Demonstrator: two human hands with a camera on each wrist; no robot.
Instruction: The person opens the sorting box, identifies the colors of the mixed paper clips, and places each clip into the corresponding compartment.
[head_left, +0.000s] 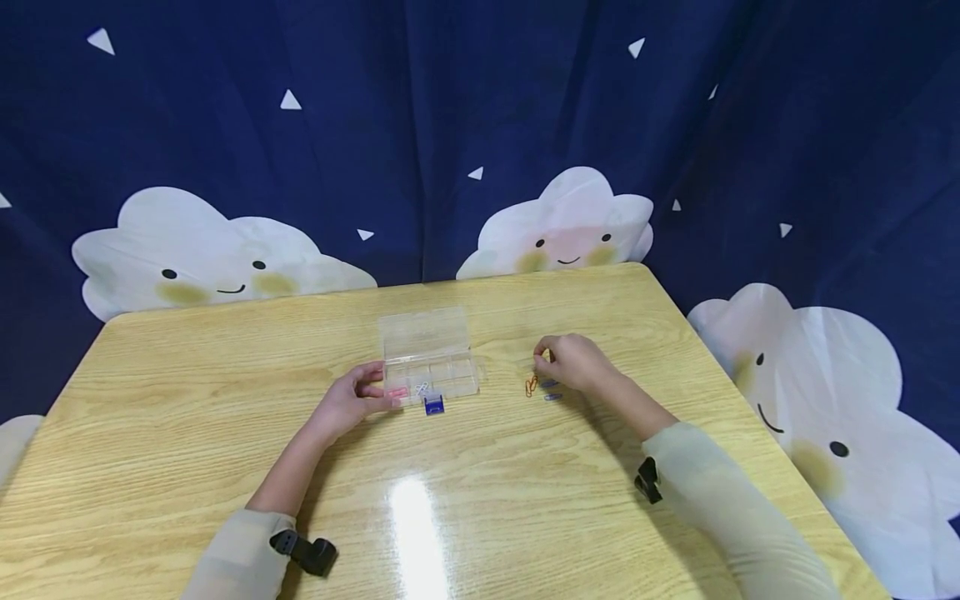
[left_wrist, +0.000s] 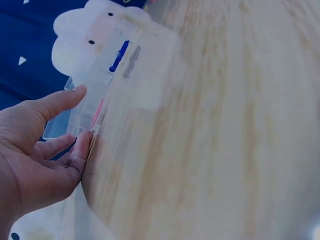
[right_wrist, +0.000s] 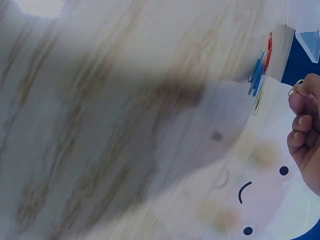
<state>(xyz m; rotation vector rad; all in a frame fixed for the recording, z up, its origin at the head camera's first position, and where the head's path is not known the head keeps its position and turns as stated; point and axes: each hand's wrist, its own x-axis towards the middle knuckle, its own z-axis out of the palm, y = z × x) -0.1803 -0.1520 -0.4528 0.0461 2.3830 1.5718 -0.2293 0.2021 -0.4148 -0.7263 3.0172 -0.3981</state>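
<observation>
A clear plastic compartment box (head_left: 453,375) stands with its lid (head_left: 423,332) raised at the back. My left hand (head_left: 354,398) holds its left end, thumb at the front corner and fingers along the side. Pink paper clips (head_left: 397,392) and white paper clips (head_left: 422,388) lie in separate front compartments. A blue latch (head_left: 434,406) juts from the box's front. To the right, my right hand (head_left: 573,360) pinches a yellow paper clip (right_wrist: 296,87) between thumb and forefinger. Orange-red paper clips (head_left: 531,386), blue paper clips (head_left: 552,397) and another yellow paper clip (right_wrist: 258,103) lie below that hand.
The wooden table (head_left: 525,500) carries the box and loose clips, with a bright light reflection near its front. A dark blue curtain (head_left: 420,125) with smiling clouds hangs behind and at the right. Black wrist straps (head_left: 303,552) sit on both sleeves.
</observation>
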